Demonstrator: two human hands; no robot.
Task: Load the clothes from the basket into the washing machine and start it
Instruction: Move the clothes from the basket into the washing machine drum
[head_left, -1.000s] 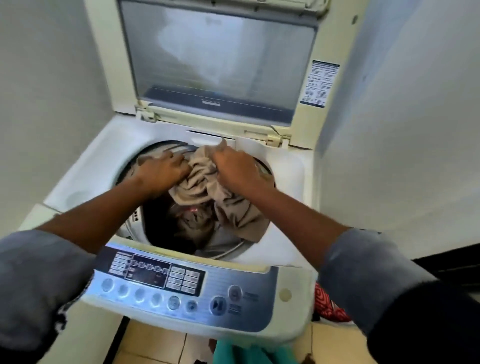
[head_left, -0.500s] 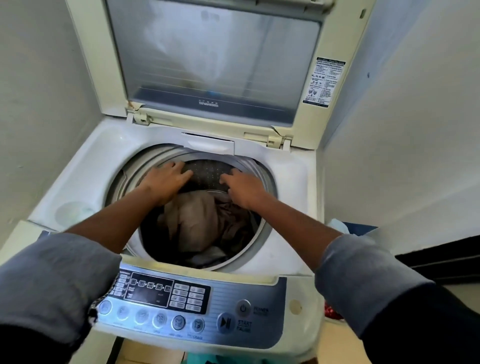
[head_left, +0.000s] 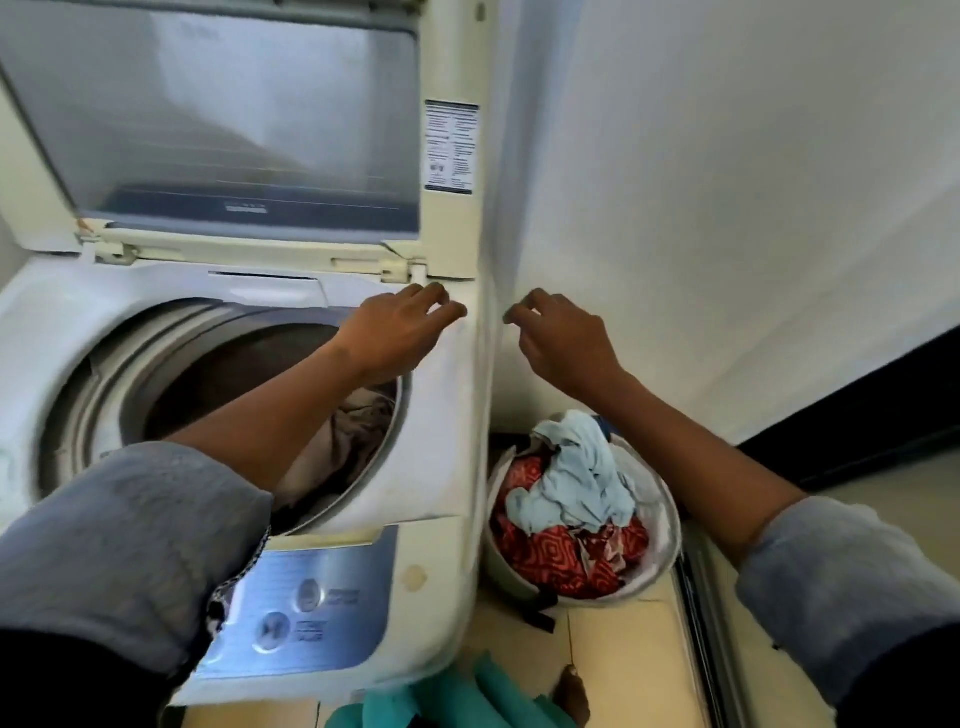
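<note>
Step in hand: I judge it to be the reach for the next garment. Clothes remain in the basket and neither hand holds any.
Left hand (head_left: 395, 338): empty, fingers loosely curled, over the right rear corner of the washing machine (head_left: 447, 415). I cannot tell whether it touches the deck.
Right hand (head_left: 566, 345): empty, fingers loosely curled, in the air past the machine's right side and above the basket.
Basket (head_left: 669, 530): on the floor (head_left: 623, 649), just beside the machine's right flank and below the right hand.
Basket contents: a light blue garment (head_left: 576, 478) lies on top of a red patterned garment (head_left: 550, 556).
Drum (head_left: 234, 374): beige clothes (head_left: 353, 431) lie inside at its right, with room above them.
Lid (head_left: 249, 130): upright, hinged at the back.
Method advised: I would bring the right hand straight down and take the blue garment first. I would grip it at its bunched middle so no trailing end snags the basket rim. The lift must clear the machine's side wall before crossing over the drum.
Risk: the red garment may drag up with the blue one and fall to the floor.
Orientation, basket: mouth faces up. It is round, so I find no long axis.
Orientation, blue garment: crumpled. Its longer run goes from the far rim toward me.
Orientation, drum: opens upward.
Outstanding: the control panel (head_left: 311, 608) is in reach of the left arm, and I judge the start not yet made.
</note>
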